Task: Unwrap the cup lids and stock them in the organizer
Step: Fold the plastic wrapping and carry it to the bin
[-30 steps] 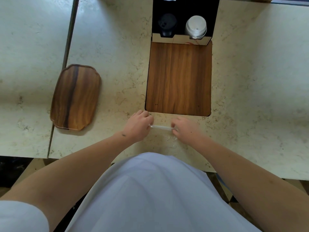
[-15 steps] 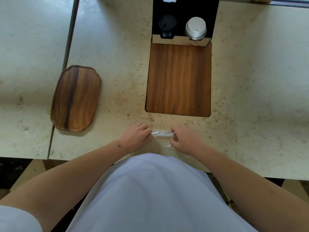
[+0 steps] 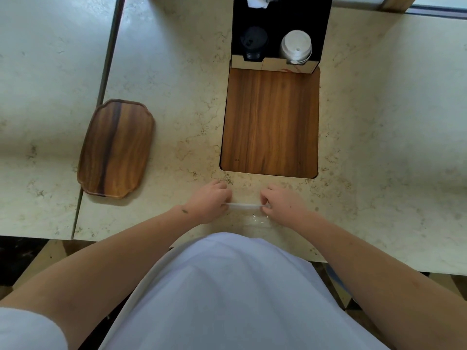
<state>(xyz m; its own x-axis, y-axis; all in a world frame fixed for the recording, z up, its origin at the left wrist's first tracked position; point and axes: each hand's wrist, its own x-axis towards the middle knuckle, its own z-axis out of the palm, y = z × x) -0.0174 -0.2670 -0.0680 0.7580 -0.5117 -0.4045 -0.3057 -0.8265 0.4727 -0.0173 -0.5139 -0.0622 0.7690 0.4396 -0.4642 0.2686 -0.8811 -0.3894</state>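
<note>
View from above, looking down a person's white shirt front to a pale, marbled worktop [image 3: 379, 147].

Both bare hands rest near the front edge of the worktop, knuckles up. The left hand [image 3: 209, 202] and the right hand [image 3: 283, 204] each pinch 1 end of a clear plastic wrapper [image 3: 242, 205], which is stretched into a thin whitish strip between them. Each grip is clamped on the wrapper, fingers curled together. More crumpled clear plastic lies on the worktop just below the strip, beside the right hand. Whether any lids are inside the plastic cannot be told.

Straight ahead of the hands lies a rectangular wooden board [image 3: 270, 122], flat on the worktop. At its far end stands a black organizer [image 3: 321, 34] with a pale cardboard front lip. Its left compartment holds a stack of black cup lids [image 3: 253, 41]; its right compartment holds a stack of white cup lids [image 3: 296, 46]. Something white sits in the organizer's far section, cut off by the frame.

To the left, well apart from the hands, a dark-grained oval wooden tray [image 3: 116, 150] lies beside a seam where 2 worktop sections meet.
</note>
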